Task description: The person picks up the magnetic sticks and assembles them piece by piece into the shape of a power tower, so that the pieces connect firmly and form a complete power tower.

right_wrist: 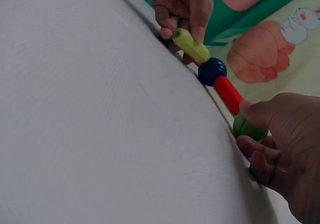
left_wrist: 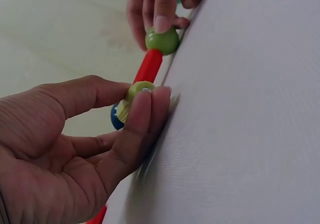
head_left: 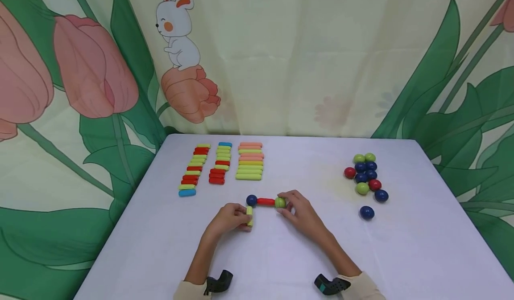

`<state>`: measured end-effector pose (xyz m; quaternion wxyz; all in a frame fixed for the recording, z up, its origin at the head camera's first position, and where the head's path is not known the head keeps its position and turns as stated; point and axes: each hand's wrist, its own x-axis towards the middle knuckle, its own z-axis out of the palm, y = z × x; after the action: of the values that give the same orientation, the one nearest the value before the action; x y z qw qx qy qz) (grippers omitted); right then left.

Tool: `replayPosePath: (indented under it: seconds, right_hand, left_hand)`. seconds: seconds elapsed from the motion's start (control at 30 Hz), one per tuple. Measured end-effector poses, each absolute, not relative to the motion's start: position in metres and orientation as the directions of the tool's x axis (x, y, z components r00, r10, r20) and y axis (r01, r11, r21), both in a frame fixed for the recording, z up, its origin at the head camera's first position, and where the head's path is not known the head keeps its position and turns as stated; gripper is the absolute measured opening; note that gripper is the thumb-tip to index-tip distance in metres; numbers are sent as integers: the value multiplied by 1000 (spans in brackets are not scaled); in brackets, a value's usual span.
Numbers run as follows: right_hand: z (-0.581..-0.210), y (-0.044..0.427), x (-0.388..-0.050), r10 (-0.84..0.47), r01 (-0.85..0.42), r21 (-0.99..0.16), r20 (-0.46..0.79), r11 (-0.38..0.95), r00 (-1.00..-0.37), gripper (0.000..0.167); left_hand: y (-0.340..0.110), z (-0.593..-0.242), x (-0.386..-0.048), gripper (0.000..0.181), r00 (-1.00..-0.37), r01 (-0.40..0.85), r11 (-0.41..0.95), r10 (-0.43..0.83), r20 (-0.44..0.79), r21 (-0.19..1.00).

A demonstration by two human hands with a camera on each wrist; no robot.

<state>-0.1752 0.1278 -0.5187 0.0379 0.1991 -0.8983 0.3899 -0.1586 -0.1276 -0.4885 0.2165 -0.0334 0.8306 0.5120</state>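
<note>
A short red rod [head_left: 266,201] lies between a dark blue ball [head_left: 251,200] on its left and a green ball [head_left: 280,202] on its right, the three joined in a line on the table. My left hand [head_left: 230,219] pinches a yellow-green rod [head_left: 250,216] between thumb and fingers, its far end at the blue ball. Whether that rod is seated in the ball I cannot tell. With thumb and fingers my right hand [head_left: 301,214] holds the green ball. In the right wrist view the yellow-green rod [right_wrist: 190,44] meets the blue ball [right_wrist: 212,72].
Three columns of coloured rods [head_left: 249,166] lie at the back left of the white table [head_left: 281,255]. A cluster of green, blue and red balls [head_left: 360,177] sits at the right, with one blue ball [head_left: 367,212] nearer me. A printed curtain [head_left: 281,68] hangs behind.
</note>
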Motion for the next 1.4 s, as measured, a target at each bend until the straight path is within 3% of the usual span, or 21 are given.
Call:
replayPosePath:
  seconds: [0.27,0.47,0.6,0.73,0.83,1.07,1.2,1.3,1.4]
  right_hand:
    - [-524,127,-178,-297,-406,-691,280,598,-913,39]
    - [-523,125,-178,-300,-431,-702,312,566,-902,40]
    - [-522,126,-176,-300,-417,-711,294,566,-908,41]
    - [-522,127,-177,-287,-410,-708,295,574,-911,41]
    - [-523,128,-178,-289,-411,-705,295,577,-911,40]
    - [-524,127,-181,-293,-405,-698,283,590,-913,41]
    - [-525,127,-182,-286,-405,-700,289,588,-914,40]
    - [-524,126,-183,-276,-396,-711,285,582,-918,39]
    - [-523,126,-183,-255,-364,-724,261,587,-931,38]
  left_hand:
    - [-118,-493,-161,33,-905,-282,452,166,-391,846]
    - [-121,-494,-160,32,-931,-232,522,124,-342,821]
    - [-125,-493,-162,50,-966,-78,632,145,-216,771]
    - [-128,-492,-165,69,-915,187,677,383,-124,712]
    - [-127,-492,-167,58,-871,305,673,483,-87,674]
    - [-120,-496,-165,50,-865,351,678,499,-53,646]
    - [-124,-497,-168,54,-904,268,695,421,-76,667]
    - [-137,-497,-178,46,-974,148,751,224,-37,644]
    - [-154,-496,-192,37,-997,61,830,21,78,554]
